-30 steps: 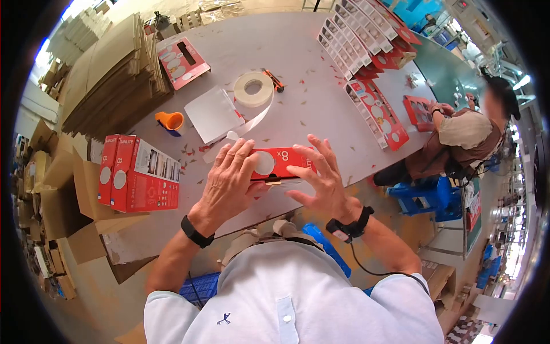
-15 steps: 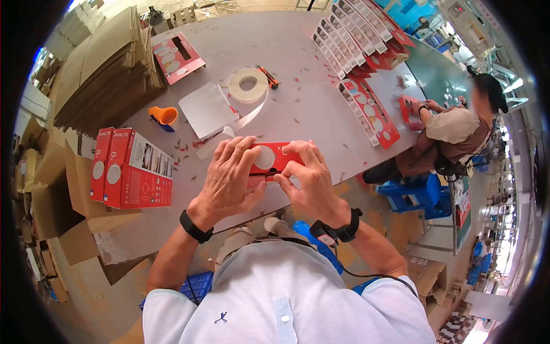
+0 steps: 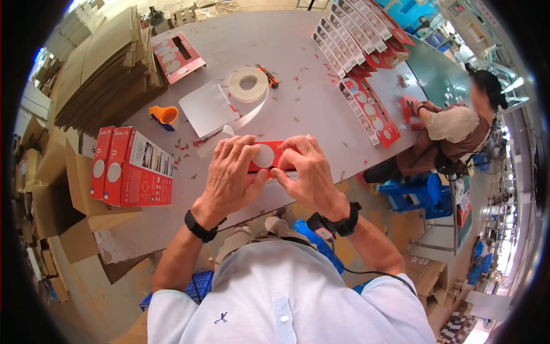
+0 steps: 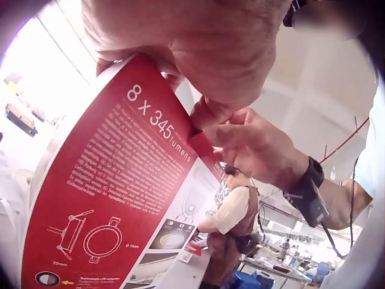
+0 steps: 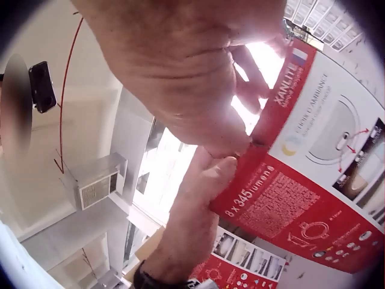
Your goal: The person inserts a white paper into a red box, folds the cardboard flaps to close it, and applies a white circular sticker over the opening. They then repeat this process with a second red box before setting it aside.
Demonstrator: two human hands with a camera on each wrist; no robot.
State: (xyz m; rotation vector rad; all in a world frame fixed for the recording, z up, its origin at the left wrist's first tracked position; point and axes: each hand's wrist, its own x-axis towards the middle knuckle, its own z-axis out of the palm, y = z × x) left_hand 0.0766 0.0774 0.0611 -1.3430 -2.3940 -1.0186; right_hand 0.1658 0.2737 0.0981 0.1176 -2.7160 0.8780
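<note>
Both hands are at the top of a red and white printed box [image 3: 263,156], which also fills much of the left wrist view [image 4: 114,162] and right wrist view [image 5: 289,198]. The left hand [image 3: 229,175] grips its left end, fingers over the top and thumb on the near side. Thumb and index finger of the right hand [image 3: 309,175] pinch the near top edge around the middle, close to the left thumb. In the right wrist view the right hand [image 5: 180,66] covers part of that edge, and the left hand [image 5: 195,211] shows beyond.
Two red boxes [image 3: 137,166] stand left, beside an open carton [image 3: 86,189]. Behind are a tape roll [image 3: 248,85], orange dispenser [image 3: 164,116], white box [image 3: 208,110], cutter [image 3: 268,77] and cardboard stack [image 3: 109,69]. Printed cartons [image 3: 349,40] and a seated person [image 3: 452,126] are right.
The right hand has come in from the right with fingers spread and now pinches the box's near edge. The left hand has stayed on the box's left end. The head view has shifted slightly.
</note>
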